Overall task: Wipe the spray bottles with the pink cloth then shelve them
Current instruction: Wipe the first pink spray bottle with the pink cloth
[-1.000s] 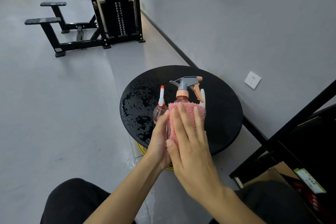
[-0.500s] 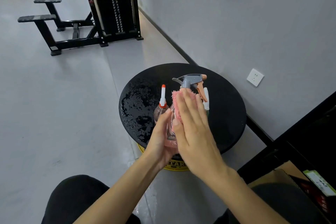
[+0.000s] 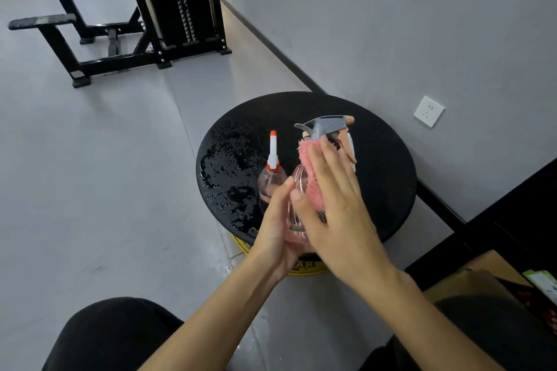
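A clear pink spray bottle (image 3: 297, 190) with a grey trigger head is held above the near edge of a round black table (image 3: 382, 159). My left hand (image 3: 275, 226) grips its lower body from the left. My right hand (image 3: 334, 202) presses the pink cloth (image 3: 310, 173) flat against the bottle's right side and neck. A second small bottle (image 3: 271, 178) with a white and orange nozzle stands on the table just left of it. A third white nozzle (image 3: 351, 147) shows behind the trigger, its bottle hidden.
The left part of the table top is wet with droplets. A yellow base (image 3: 304, 265) sits under the table. A black shelf frame (image 3: 482, 220) and a cardboard box (image 3: 482, 274) stand at the right. A gym machine (image 3: 177, 9) is far back. A wall socket (image 3: 429, 111) is on the wall.
My right hand slid the pink cloth up from the bottle's body toward its neck. The bottle has tilted slightly and its lower body now shows.
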